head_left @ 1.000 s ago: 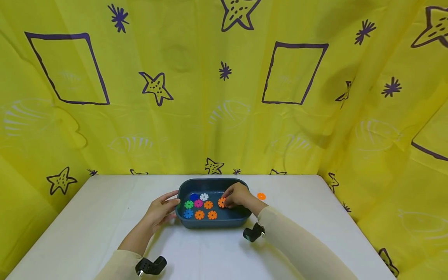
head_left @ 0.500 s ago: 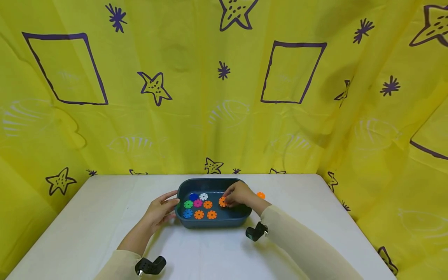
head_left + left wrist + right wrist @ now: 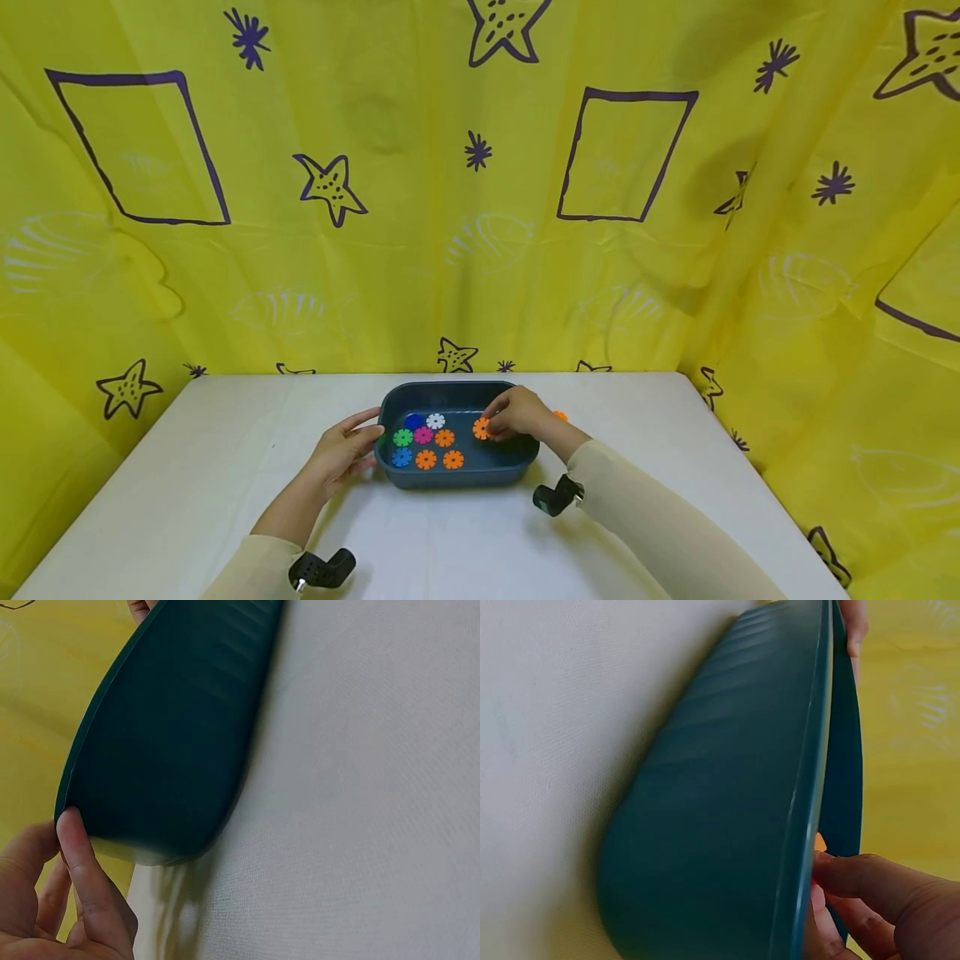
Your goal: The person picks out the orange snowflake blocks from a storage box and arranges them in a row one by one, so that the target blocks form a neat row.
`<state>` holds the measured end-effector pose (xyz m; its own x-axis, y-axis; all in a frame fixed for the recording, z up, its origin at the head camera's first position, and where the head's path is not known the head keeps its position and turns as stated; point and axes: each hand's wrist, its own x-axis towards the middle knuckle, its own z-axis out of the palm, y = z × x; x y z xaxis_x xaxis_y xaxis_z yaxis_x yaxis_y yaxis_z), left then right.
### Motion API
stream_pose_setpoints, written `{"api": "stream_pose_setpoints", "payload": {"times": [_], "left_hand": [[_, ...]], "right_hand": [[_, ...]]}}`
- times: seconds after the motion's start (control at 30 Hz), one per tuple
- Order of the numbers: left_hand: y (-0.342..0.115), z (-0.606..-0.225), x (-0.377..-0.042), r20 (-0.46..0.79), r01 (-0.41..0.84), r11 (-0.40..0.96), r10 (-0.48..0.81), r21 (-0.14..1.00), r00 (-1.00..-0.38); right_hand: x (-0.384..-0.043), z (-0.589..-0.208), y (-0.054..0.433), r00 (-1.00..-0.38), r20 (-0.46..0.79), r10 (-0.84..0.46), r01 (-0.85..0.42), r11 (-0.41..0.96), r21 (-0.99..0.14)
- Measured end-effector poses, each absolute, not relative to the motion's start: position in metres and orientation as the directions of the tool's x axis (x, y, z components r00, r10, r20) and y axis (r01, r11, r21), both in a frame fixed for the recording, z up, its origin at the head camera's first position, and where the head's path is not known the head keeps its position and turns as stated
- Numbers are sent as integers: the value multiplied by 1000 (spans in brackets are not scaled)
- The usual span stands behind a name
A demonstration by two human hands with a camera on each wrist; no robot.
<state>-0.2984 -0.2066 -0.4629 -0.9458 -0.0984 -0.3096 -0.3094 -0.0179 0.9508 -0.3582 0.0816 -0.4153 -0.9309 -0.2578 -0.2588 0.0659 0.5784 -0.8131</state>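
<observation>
A dark teal plastic tub (image 3: 457, 481) stands on the white table, with several notched snowflake discs lying flat in its left half. Its left end is held by my left hand (image 3: 337, 457), thumb at the rim; in the left wrist view the hand (image 3: 82, 900) shows at the tub's rim. Inside the right half, my right hand (image 3: 519, 413) pinches an orange snowflake disc (image 3: 482, 428) between thumb and fingers. From the right wrist, the tub wall hides most of that disc (image 3: 820, 841).
Inside the tub lie a white disc (image 3: 436, 422), a green disc (image 3: 402, 437), a pink disc (image 3: 423, 435), blue discs and further orange discs (image 3: 453, 460). Beyond my right wrist, another orange disc (image 3: 561, 416) is partly hidden on the table. A yellow curtain (image 3: 405, 275) hangs behind.
My right hand has shifted slightly right and away from me inside the tub, with the orange disc in its fingers. The left hand keeps its place on the tub.
</observation>
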Motion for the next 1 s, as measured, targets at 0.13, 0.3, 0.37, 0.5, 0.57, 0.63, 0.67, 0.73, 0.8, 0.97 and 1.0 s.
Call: {"api": "stream_pose_setpoints", "payload": {"times": [0.13,0.3,0.37,0.5,0.57,0.63,0.67,0.73,0.8,0.97,1.0], "left_hand": [[-206,-462,-298,-314,-313,-24,-99,949,-944],[-205,-461,-297,-315,-315,-20,-106,949,-943],[-205,-461,-297,-316,-316,-17,-108,949,-943],[-205,-461,-296,-315,-315,-12,-112,949,-943],[-205,-461,-296,-311,-311,-15,-113,950,-944],[-205,-461,-296,-307,-307,-22,-114,951,-945],[-205,-461,-296,-306,-305,-24,-114,952,-945],[-205,-462,-297,-305,-304,-28,-113,952,-946],[-205,-462,-297,-305,-304,-26,-113,952,-946],[-205,-463,-297,-302,-303,-17,-116,953,-946],[-205,-463,-297,-302,-302,-17,-116,953,-946]], "right_hand": [[-357,-414,85,-929,-256,-268,61,571,-818],[-357,-412,90,-927,-257,-275,61,564,-824],[-358,-411,92,-925,-255,-283,56,561,-826],[-359,-410,98,-914,-257,-315,54,532,-845],[-360,-410,100,-907,-256,-334,56,508,-860],[-361,-410,102,-901,-254,-352,57,485,-873],[-361,-409,103,-898,-252,-361,54,478,-877],[-361,-409,104,-897,-252,-365,57,468,-882],[-361,-408,105,-896,-257,-362,64,467,-882],[-362,-405,108,-897,-277,-345,93,465,-881],[-362,-404,109,-897,-278,-344,95,463,-881]]}}
